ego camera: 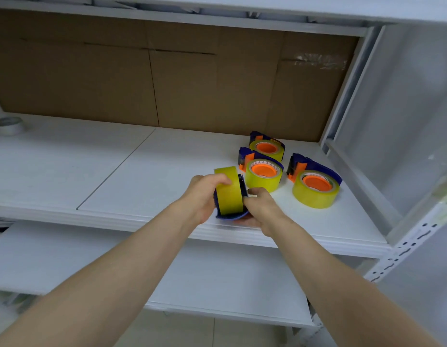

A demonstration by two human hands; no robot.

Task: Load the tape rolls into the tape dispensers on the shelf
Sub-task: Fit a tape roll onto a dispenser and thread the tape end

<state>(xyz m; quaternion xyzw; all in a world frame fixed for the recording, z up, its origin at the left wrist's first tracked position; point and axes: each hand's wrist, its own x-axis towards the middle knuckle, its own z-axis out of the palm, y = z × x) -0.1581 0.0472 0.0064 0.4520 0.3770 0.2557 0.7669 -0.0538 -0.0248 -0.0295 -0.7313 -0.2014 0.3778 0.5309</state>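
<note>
A yellow tape roll point(228, 190) stands on edge inside a blue dispenser point(231, 215) near the shelf's front edge. My left hand point(204, 194) grips the roll from the left, fingers curled over its top. My right hand point(261, 207) holds the dispenser from the right and below. Behind them, three blue-and-orange dispensers lie flat with yellow rolls on their orange hubs: a back one point(267, 147), a middle one point(263, 172) and a right one point(315, 185).
The white shelf board point(132, 176) has a cardboard back wall point(167, 78). A grey-white tape roll point(8, 125) sits at the far left. A white metal upright point(402, 249) stands on the right, and a lower shelf point(204, 279) lies underneath.
</note>
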